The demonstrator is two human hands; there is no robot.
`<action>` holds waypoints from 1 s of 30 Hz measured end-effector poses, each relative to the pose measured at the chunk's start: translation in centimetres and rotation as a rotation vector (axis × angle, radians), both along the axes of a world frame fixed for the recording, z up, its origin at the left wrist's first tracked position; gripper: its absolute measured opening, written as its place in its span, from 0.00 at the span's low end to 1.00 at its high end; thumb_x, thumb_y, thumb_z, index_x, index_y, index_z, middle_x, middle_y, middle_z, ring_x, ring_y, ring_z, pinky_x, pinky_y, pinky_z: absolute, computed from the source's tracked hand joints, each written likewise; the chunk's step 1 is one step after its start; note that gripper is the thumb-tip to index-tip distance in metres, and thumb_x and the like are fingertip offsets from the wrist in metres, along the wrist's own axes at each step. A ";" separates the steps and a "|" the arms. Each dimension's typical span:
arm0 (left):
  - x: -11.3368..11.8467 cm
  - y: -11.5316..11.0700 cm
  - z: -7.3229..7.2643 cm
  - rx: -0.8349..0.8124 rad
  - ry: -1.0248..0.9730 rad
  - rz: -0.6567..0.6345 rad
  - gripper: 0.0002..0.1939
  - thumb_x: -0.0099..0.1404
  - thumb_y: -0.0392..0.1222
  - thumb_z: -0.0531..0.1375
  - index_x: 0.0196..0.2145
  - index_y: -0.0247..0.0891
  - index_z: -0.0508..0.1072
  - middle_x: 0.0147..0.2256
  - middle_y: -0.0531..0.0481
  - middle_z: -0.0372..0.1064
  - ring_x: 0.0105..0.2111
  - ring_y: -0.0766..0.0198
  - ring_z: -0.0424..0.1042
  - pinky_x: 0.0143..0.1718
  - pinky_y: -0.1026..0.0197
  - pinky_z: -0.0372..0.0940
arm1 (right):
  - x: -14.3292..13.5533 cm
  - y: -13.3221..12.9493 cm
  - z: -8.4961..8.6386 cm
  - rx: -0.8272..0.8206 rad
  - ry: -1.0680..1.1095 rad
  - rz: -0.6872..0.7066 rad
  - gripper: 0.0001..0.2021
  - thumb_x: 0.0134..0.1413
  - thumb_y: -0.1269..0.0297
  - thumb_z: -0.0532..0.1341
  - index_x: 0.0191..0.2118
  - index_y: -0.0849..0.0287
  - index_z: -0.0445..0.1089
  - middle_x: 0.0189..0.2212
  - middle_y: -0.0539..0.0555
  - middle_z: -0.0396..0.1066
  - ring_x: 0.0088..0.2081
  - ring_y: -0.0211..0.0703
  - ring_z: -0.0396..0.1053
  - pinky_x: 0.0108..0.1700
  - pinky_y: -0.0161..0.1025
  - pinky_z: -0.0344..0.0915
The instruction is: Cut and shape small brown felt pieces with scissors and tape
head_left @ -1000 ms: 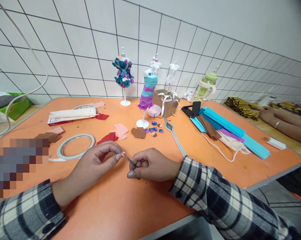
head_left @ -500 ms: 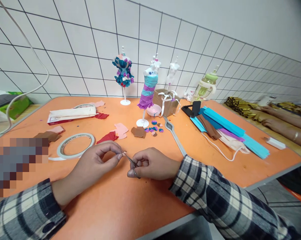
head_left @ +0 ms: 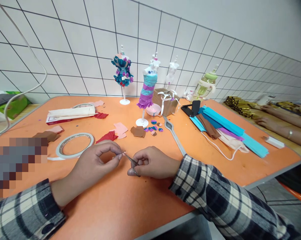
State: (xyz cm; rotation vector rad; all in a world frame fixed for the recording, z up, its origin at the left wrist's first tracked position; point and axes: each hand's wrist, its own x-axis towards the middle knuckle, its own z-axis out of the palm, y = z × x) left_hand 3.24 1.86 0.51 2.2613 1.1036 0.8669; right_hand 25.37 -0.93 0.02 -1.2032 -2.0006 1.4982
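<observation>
Small scissors (head_left: 133, 162) are in my right hand (head_left: 152, 162), with thumb and fingers at the handles and the blades pointing left. Between the thumb and fingertips of my left hand (head_left: 100, 159) is a tiny pink paper piece (head_left: 124, 153), right at the scissors' tip. Just beyond the hands lie red crepe paper (head_left: 107, 136), pink crepe paper (head_left: 120, 129) and a brown paper scrap (head_left: 138, 131). Small blue and purple paper bits (head_left: 153, 128) sit near a mini dress form (head_left: 147, 88) wrapped in blue and purple.
A tape roll (head_left: 75, 136) lies at the left. Behind stand a decorated dress form (head_left: 122, 71), a pink bowl (head_left: 153, 110), a cardboard box (head_left: 174, 106) and a bottle (head_left: 205, 85). Folded crepe paper (head_left: 222, 120) lies right. Another person's arm (head_left: 280, 123) rests at far right.
Both hands stay almost in place, the scissors' tip still at the pink piece. The whole view has shifted very slightly.
</observation>
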 end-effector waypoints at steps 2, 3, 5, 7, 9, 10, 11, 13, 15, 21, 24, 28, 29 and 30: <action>0.0 0.0 0.1 -0.004 0.003 0.013 0.08 0.61 0.46 0.59 0.27 0.42 0.75 0.31 0.51 0.78 0.33 0.60 0.75 0.38 0.62 0.69 | 0.0 0.0 0.0 0.005 -0.001 -0.009 0.19 0.50 0.45 0.67 0.31 0.59 0.71 0.21 0.45 0.65 0.23 0.32 0.62 0.26 0.31 0.55; 0.0 0.0 0.1 -0.006 0.005 0.017 0.09 0.61 0.46 0.59 0.27 0.42 0.74 0.31 0.51 0.78 0.33 0.60 0.75 0.37 0.62 0.69 | 0.0 0.0 0.0 0.007 -0.007 -0.011 0.19 0.50 0.46 0.67 0.31 0.59 0.71 0.21 0.45 0.65 0.23 0.32 0.62 0.26 0.31 0.55; 0.0 0.0 0.0 -0.003 0.012 0.017 0.09 0.61 0.46 0.59 0.26 0.42 0.74 0.31 0.51 0.78 0.33 0.60 0.75 0.37 0.61 0.69 | -0.1 0.0 0.1 0.001 -0.025 -0.005 0.18 0.49 0.47 0.68 0.31 0.59 0.71 0.21 0.45 0.66 0.24 0.32 0.62 0.26 0.31 0.54; 0.0 0.0 0.0 0.010 0.020 0.007 0.09 0.61 0.45 0.59 0.26 0.42 0.74 0.31 0.52 0.77 0.33 0.60 0.75 0.37 0.61 0.69 | -0.1 -0.1 0.1 -0.012 -0.036 0.008 0.17 0.49 0.48 0.68 0.32 0.59 0.72 0.21 0.45 0.66 0.24 0.32 0.63 0.26 0.31 0.54; -0.1 0.0 -0.1 0.020 0.024 -0.001 0.08 0.61 0.45 0.59 0.27 0.42 0.74 0.31 0.52 0.77 0.33 0.60 0.75 0.37 0.62 0.68 | 0.0 0.0 0.1 -0.012 -0.031 0.015 0.17 0.50 0.48 0.68 0.31 0.59 0.71 0.21 0.45 0.67 0.24 0.33 0.63 0.26 0.31 0.54; -0.1 0.0 -0.1 0.023 0.021 -0.001 0.08 0.61 0.45 0.59 0.27 0.42 0.75 0.31 0.52 0.77 0.33 0.61 0.75 0.37 0.62 0.68 | 0.0 0.0 0.1 -0.004 -0.026 0.013 0.17 0.50 0.48 0.67 0.31 0.59 0.71 0.21 0.45 0.67 0.24 0.33 0.63 0.26 0.31 0.54; -0.1 0.0 -0.1 0.023 0.019 -0.001 0.08 0.61 0.45 0.59 0.27 0.42 0.75 0.31 0.52 0.77 0.33 0.61 0.75 0.37 0.62 0.68 | 0.0 0.0 0.0 0.008 -0.021 0.008 0.17 0.50 0.48 0.67 0.31 0.59 0.71 0.21 0.45 0.67 0.24 0.33 0.63 0.26 0.31 0.54; -0.2 0.0 -0.1 0.021 0.014 -0.001 0.08 0.61 0.44 0.59 0.27 0.42 0.75 0.31 0.52 0.77 0.33 0.61 0.75 0.37 0.62 0.68 | 0.0 0.1 0.0 0.034 -0.021 -0.003 0.16 0.51 0.50 0.67 0.31 0.60 0.72 0.21 0.45 0.66 0.24 0.32 0.62 0.26 0.31 0.54; -0.1 0.0 -0.1 0.021 0.012 0.002 0.08 0.61 0.44 0.59 0.27 0.42 0.74 0.31 0.52 0.77 0.33 0.61 0.75 0.37 0.62 0.68 | -0.1 0.1 0.0 0.059 -0.035 -0.011 0.13 0.52 0.53 0.67 0.31 0.60 0.73 0.21 0.45 0.65 0.24 0.31 0.60 0.26 0.31 0.54; -0.1 0.2 -0.2 0.016 0.013 0.033 0.08 0.61 0.46 0.59 0.27 0.43 0.75 0.32 0.52 0.78 0.33 0.59 0.76 0.38 0.60 0.69 | -0.1 0.0 0.4 0.024 -0.058 -0.001 0.16 0.50 0.50 0.68 0.33 0.59 0.73 0.22 0.45 0.67 0.24 0.32 0.64 0.26 0.30 0.56; -0.1 0.2 -0.3 0.018 0.017 0.034 0.08 0.61 0.46 0.60 0.27 0.43 0.75 0.33 0.51 0.78 0.34 0.59 0.76 0.39 0.60 0.69 | -0.1 0.0 0.4 0.038 -0.042 -0.014 0.16 0.49 0.50 0.69 0.32 0.59 0.72 0.22 0.45 0.67 0.24 0.32 0.64 0.26 0.30 0.57; -0.1 0.3 -0.4 0.022 0.026 0.048 0.08 0.61 0.46 0.60 0.28 0.43 0.76 0.34 0.51 0.79 0.35 0.59 0.76 0.40 0.60 0.69 | -0.1 0.1 0.4 0.047 -0.037 -0.032 0.12 0.50 0.56 0.69 0.31 0.60 0.73 0.20 0.44 0.66 0.24 0.32 0.63 0.28 0.30 0.57; -0.2 0.3 -0.4 0.022 0.029 0.050 0.08 0.61 0.46 0.60 0.28 0.43 0.76 0.34 0.51 0.79 0.35 0.59 0.76 0.40 0.60 0.69 | -0.2 0.1 0.3 0.043 -0.037 -0.041 0.11 0.50 0.57 0.69 0.31 0.60 0.73 0.20 0.44 0.66 0.24 0.31 0.63 0.28 0.30 0.57; -0.2 0.3 -0.4 0.023 0.032 0.052 0.08 0.62 0.47 0.60 0.28 0.43 0.76 0.33 0.52 0.79 0.34 0.59 0.76 0.40 0.60 0.69 | -0.2 0.1 0.3 0.030 -0.031 -0.050 0.10 0.51 0.59 0.69 0.31 0.60 0.73 0.21 0.44 0.67 0.24 0.31 0.63 0.28 0.30 0.58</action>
